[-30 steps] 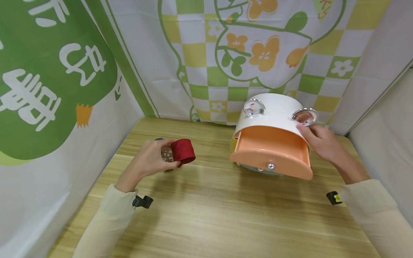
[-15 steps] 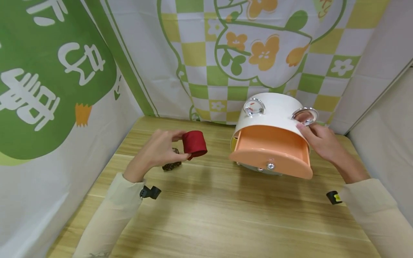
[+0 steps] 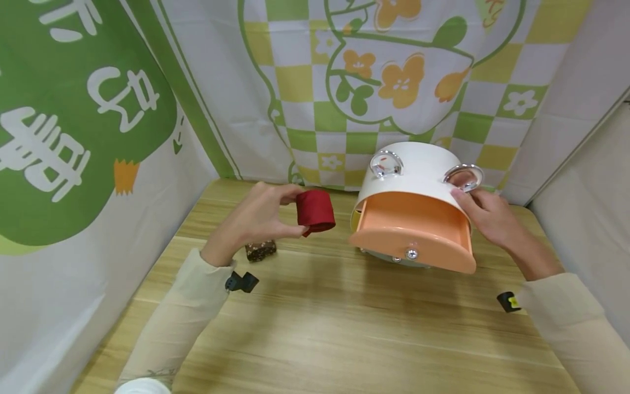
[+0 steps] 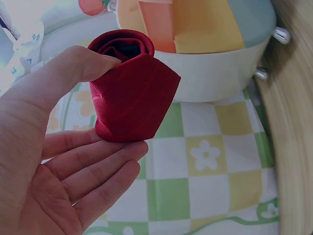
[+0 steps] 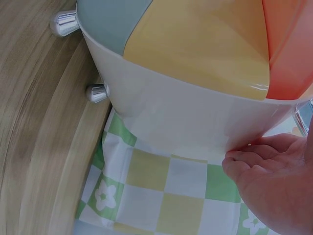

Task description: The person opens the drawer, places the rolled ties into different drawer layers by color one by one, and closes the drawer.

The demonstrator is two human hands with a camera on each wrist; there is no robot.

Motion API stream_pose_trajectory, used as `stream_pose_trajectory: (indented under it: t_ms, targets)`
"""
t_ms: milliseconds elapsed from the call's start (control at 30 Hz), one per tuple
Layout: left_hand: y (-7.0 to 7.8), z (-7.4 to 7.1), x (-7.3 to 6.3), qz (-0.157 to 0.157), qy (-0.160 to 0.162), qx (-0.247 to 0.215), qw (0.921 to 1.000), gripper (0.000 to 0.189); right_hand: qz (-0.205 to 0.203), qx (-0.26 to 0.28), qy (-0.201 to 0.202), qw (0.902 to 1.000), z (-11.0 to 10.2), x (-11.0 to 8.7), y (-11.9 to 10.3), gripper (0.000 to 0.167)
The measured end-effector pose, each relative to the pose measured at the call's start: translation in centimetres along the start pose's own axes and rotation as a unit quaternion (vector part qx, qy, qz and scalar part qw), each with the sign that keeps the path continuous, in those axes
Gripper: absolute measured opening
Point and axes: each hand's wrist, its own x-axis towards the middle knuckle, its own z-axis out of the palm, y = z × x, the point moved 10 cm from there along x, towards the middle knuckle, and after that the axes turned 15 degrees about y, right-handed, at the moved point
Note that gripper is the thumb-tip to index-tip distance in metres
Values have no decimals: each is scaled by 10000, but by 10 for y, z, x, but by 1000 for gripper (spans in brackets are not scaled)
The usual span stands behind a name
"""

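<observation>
My left hand (image 3: 266,213) pinches a rolled dark red necktie (image 3: 316,210) between thumb and fingers, above the table and left of the drawer box. In the left wrist view, the tie's pointed end (image 4: 142,98) wraps the outside of the coil. On the right stands a white drawer box (image 3: 418,164) with two chrome rings on top. Its upper orange drawer (image 3: 413,241) is pulled out. My right hand (image 3: 492,216) rests against the box's right side, thumb just below the right ring. In the right wrist view, its bent fingers (image 5: 244,159) touch the white shell.
A brown patterned roll (image 3: 261,250) lies on the wooden table (image 3: 320,328) below my left wrist. Printed cloth (image 3: 344,120) hangs behind the box, and white cloth walls stand at both sides. A white round thing (image 3: 143,386) shows at the bottom left edge.
My left hand has carried the red necktie to the right and farther back, toward the drawer box, uncovering the brown roll. The right hand and the box have stayed in place.
</observation>
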Motion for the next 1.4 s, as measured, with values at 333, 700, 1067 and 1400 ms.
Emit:
stream_pose_trajectory:
  t_ms: [333, 700, 1067, 1400]
  targets:
    - [21, 5, 15, 174, -205, -110, 9996, 64, -43, 31, 5, 10000, 0, 0, -3, 45]
    - [48, 8, 34, 506, -219, -407, 9977, 55, -39, 67, 44, 10000, 0, -1, -4, 45]
    - [70, 17, 52, 588, -391, -540, 9960, 56, -57, 96, 50, 9999, 0, -2, -5, 45]
    - [87, 33, 63, 679, -608, -641, 9938, 57, -74, 103, 75, 9999, 0, -2, -4, 46]
